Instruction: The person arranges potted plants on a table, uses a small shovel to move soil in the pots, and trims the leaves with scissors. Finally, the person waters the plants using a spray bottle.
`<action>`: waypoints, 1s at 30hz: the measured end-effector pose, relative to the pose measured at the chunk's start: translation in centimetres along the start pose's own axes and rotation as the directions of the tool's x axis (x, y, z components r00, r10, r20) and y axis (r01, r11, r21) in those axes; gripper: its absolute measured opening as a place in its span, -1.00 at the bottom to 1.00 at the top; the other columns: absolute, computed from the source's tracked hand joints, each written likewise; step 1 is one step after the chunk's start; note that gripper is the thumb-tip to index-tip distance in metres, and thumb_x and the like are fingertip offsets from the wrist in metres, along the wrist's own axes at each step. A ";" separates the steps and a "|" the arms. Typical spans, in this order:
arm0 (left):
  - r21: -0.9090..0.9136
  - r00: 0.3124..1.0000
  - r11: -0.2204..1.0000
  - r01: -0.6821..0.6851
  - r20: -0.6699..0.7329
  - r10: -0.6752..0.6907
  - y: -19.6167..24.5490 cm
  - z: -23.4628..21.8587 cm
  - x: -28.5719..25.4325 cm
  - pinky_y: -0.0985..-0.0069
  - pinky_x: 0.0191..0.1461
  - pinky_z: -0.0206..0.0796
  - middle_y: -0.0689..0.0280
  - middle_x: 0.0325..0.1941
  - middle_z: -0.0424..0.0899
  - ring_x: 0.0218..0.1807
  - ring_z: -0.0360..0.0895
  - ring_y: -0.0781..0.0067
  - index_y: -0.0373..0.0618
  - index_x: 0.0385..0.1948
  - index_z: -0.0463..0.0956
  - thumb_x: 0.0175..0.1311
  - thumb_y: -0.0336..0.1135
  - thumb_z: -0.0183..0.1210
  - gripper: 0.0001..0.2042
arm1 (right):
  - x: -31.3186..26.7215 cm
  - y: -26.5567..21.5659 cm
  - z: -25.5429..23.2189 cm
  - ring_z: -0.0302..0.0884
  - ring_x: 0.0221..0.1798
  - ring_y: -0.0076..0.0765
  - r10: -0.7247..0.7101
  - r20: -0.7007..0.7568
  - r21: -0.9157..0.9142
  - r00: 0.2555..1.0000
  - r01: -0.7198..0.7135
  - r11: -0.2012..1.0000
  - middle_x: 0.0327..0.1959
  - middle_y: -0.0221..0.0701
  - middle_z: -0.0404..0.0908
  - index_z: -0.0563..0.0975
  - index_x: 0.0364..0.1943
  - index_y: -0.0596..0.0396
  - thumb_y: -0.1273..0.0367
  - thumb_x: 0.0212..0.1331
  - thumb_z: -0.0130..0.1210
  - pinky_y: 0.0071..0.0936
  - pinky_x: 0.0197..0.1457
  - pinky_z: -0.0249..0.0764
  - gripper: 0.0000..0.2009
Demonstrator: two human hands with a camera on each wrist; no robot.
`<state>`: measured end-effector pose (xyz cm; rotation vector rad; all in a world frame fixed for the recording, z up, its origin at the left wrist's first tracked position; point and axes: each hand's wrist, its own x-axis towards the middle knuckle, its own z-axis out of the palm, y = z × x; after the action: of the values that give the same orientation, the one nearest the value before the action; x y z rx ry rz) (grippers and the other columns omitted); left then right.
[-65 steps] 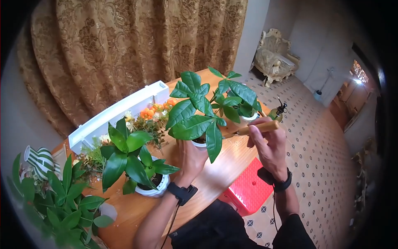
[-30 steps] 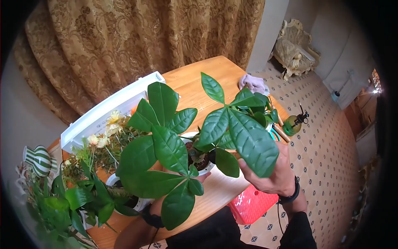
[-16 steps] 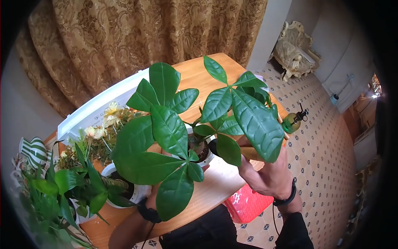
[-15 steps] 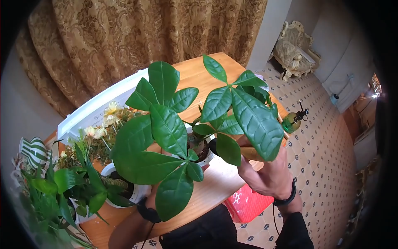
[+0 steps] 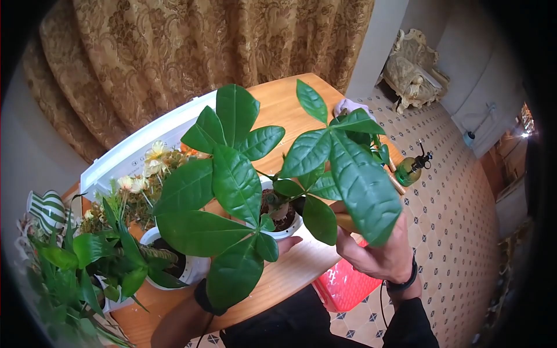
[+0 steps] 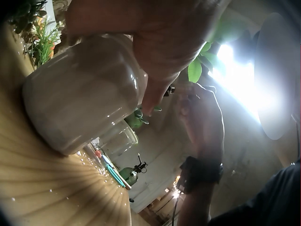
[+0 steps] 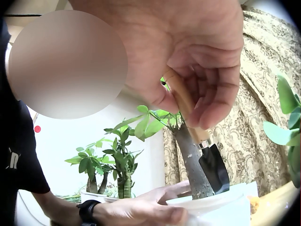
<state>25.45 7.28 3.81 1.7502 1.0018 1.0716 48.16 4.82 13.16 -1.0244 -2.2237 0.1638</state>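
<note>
A broad-leaved plant (image 5: 235, 185) with a thick trunk (image 7: 192, 162) stands in a white flowerpot (image 6: 80, 94) of dark soil (image 5: 284, 218). My left hand (image 6: 164, 42) grips this pot at its side near the rim; leaves cover most of that hand in the head view. With fingers curled round the wooden handle, my right hand (image 5: 377, 252) holds a small trowel (image 7: 215, 165). The trowel's black blade points down beside the trunk, its tip at the pot's rim and soil. One large leaf hides part of the right hand in the head view.
Left of the pot, another white pot (image 5: 200, 268) bears a leafy plant. Pale flowers (image 5: 156, 165) lie before a long white planter box (image 5: 110, 174). A striped vase (image 5: 46, 211) is far left. Right are a spray bottle (image 5: 411, 171) and lilac cloth (image 5: 351, 106); below, a red stool (image 5: 348, 284).
The trowel, first held out to the right of the plant, has come in to the pot's soil. The plant looms larger in the head view; its leaves have lately shifted slightly right.
</note>
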 end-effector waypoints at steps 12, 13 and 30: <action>0.169 0.981 0.975 -0.143 -0.109 0.163 -0.9 0.6 0.1 0.26 0.37 0.28 0.13 0.29 0.37 0.31 0.38 0.19 -0.20 0.40 0.12 -0.01 -0.21 0.52 -0.07 | 0.2 -0.3 1.0 0.65 -0.20 0.08 0.035 -0.037 0.019 0.999 -0.035 0.999 -0.04 0.00 0.58 0.57 -0.07 0.23 0.45 -0.04 0.33 -0.21 -0.16 0.59 -0.62; 0.188 0.976 0.969 -0.159 -0.117 0.183 -1.1 0.7 0.3 0.25 0.38 0.26 0.13 0.29 0.36 0.31 0.37 0.19 -0.20 0.41 0.11 -0.03 -0.24 0.53 -0.06 | 0.2 -0.2 1.0 0.65 -0.20 0.07 0.046 -0.058 0.015 0.997 -0.045 0.999 -0.04 0.00 0.58 0.57 -0.08 0.23 0.45 -0.04 0.33 -0.22 -0.16 0.59 -0.63; 0.000 0.990 0.995 0.104 -0.099 -0.104 1.8 0.3 1.3 0.32 0.34 0.28 0.09 0.26 0.41 0.28 0.41 0.24 -0.24 0.42 0.07 -0.11 -0.36 0.57 0.01 | 1.4 1.0 1.1 0.49 -0.30 0.04 0.042 -0.110 0.058 0.993 -0.036 0.998 -0.34 -0.16 0.44 0.50 -0.18 0.24 0.44 -0.02 0.31 -0.16 -0.26 0.44 -0.69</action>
<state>26.55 7.82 5.68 1.6434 1.1451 1.0990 47.49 6.70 12.72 -1.0224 -2.0878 0.1812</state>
